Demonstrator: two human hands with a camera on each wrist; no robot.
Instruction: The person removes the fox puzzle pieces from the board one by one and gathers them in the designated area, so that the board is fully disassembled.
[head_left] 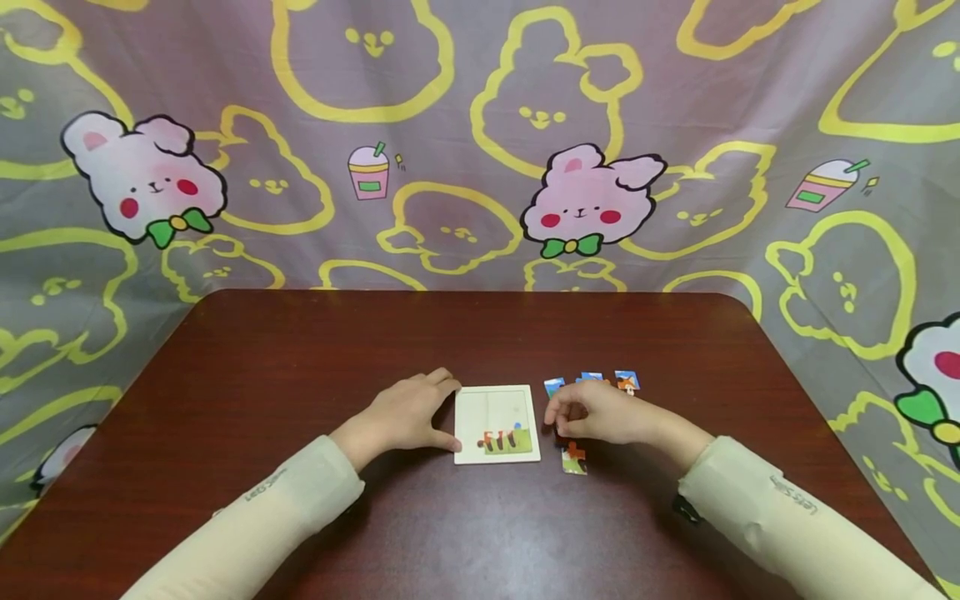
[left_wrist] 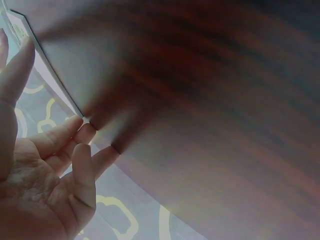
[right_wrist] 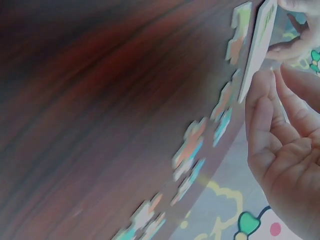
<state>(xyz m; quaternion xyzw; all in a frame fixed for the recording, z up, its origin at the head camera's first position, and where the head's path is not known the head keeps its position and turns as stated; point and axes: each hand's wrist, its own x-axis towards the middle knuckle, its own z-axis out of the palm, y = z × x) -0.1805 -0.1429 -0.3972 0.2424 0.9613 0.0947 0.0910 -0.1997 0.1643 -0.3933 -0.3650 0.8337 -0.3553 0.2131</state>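
Observation:
A square puzzle tray (head_left: 487,410) with a pale rim lies on the table. Joined puzzle pieces (head_left: 512,443), green with reddish-brown parts, sit along its lower right inside. My left hand (head_left: 408,412) touches the tray's left side, thumb by the near corner and fingertips by the far one; the left wrist view shows its fingers (left_wrist: 60,137) spread. To the right of the tray, my right hand (head_left: 600,411) hovers over loose pieces, fingers loosely bent and nothing visible between them. A green and orange piece (head_left: 575,460) lies just nearer than that hand.
Beyond my right hand lie a blue piece (head_left: 554,386), another blue piece (head_left: 592,377) and a piece with an orange animal face (head_left: 627,382). The dark wooden table (head_left: 450,333) meets a patterned curtain (head_left: 450,150) at its far edge.

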